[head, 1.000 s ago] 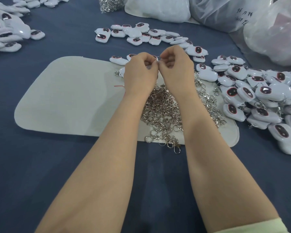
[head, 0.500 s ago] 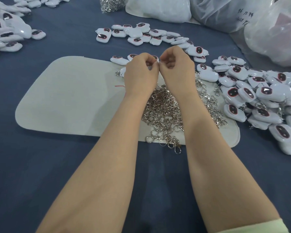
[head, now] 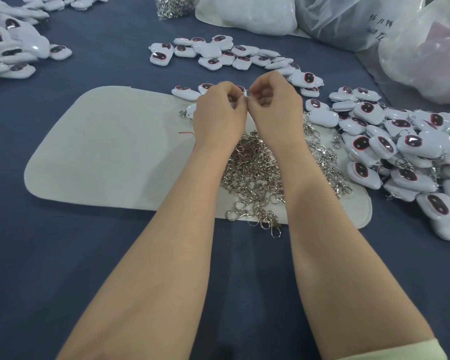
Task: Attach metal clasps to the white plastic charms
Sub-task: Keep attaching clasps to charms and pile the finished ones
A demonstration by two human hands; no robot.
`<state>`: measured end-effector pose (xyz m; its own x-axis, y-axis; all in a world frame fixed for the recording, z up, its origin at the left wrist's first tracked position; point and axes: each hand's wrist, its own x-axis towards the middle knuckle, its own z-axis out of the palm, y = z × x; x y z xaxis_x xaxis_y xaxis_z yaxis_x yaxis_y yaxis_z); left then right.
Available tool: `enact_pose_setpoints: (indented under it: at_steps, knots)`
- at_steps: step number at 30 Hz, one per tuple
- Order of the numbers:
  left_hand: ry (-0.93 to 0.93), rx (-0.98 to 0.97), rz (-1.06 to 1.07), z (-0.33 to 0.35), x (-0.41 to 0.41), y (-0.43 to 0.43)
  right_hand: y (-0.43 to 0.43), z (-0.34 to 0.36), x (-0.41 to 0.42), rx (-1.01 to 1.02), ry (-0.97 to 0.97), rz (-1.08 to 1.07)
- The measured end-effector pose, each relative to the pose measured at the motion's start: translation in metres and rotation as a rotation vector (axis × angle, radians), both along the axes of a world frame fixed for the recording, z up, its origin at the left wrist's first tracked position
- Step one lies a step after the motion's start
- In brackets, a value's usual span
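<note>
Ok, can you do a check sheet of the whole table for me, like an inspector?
Surface: dark blue cloth with a pale mat on it.
Job's things: clasp pile on the mat; white charms heaped right, more at back and far left.
Clutter: red thread on the mat.
Hands: left hand and right hand, fingers curled, pinch a small shiny piece between them.
Cables: nothing seen.
Surroundings: plastic bags at back right.

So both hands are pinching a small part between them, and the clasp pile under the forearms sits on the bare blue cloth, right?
No. The head view shows the clasp pile on the white mat, a few clasps spilling over its near edge. The left hand and right hand do pinch a small part between them.
</note>
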<state>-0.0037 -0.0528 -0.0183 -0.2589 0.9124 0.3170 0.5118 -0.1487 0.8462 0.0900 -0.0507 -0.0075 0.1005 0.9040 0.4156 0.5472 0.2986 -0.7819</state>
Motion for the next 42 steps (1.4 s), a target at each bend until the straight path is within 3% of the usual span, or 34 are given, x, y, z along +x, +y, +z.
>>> enact_pose_setpoints:
  at_steps: [15, 26, 33, 42]
  knots:
    - [0.156, -0.011, 0.046, 0.0, -0.003, -0.002, -0.002, -0.002, 0.007, 0.003, -0.092, 0.158]
    - [0.286, -0.018, 0.002, 0.002, -0.002, -0.003, 0.004, -0.01, 0.01, -0.025, -0.121, 0.128]
    - [0.186, -0.083, -0.075, 0.004, -0.007, -0.003, 0.002, -0.01, 0.01, -0.088, -0.037, 0.171]
    - [0.213, -0.075, -0.086, 0.005, -0.005, -0.005, 0.002, -0.009, 0.009, -0.149, 0.043, 0.15]
